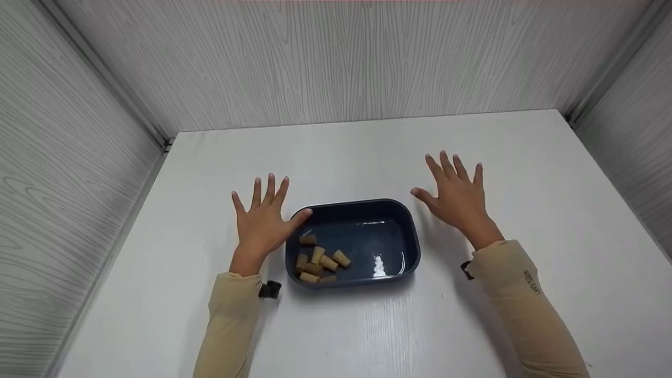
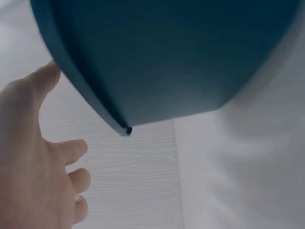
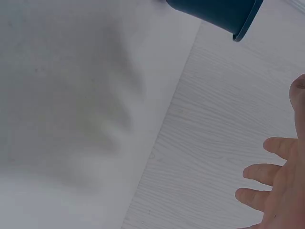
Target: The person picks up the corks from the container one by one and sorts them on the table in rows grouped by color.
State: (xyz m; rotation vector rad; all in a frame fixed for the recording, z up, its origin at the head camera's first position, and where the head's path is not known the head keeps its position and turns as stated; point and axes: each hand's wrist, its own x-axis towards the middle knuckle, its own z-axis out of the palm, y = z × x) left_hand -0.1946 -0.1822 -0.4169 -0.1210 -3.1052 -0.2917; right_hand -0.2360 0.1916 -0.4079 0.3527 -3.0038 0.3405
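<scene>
A dark blue rectangular tray [image 1: 362, 282] with rounded corners sits on the white table, and several cork stoppers [image 1: 329, 263] lie bunched in its left part. My left hand [image 1: 261, 224] is spread out at the tray's left side, its thumb overlapping the upper left rim in the head view. In the left wrist view the thumb tip is right at the rim of the tray [image 2: 157, 62]. To the right of the tray my right hand [image 1: 461, 202] hovers with fingers spread, apart from the tray and holding nothing. Part of the tray [image 3: 219, 12] shows at the top of the right wrist view.
The white tabletop [image 1: 357, 163] is bounded by a grey wood-grain back panel [image 1: 336, 63] and side panels, one at the left [image 1: 58, 184] and one at the right [image 1: 625, 115]. Both forearms wear beige sleeves [image 1: 231, 315] with dark wrist straps.
</scene>
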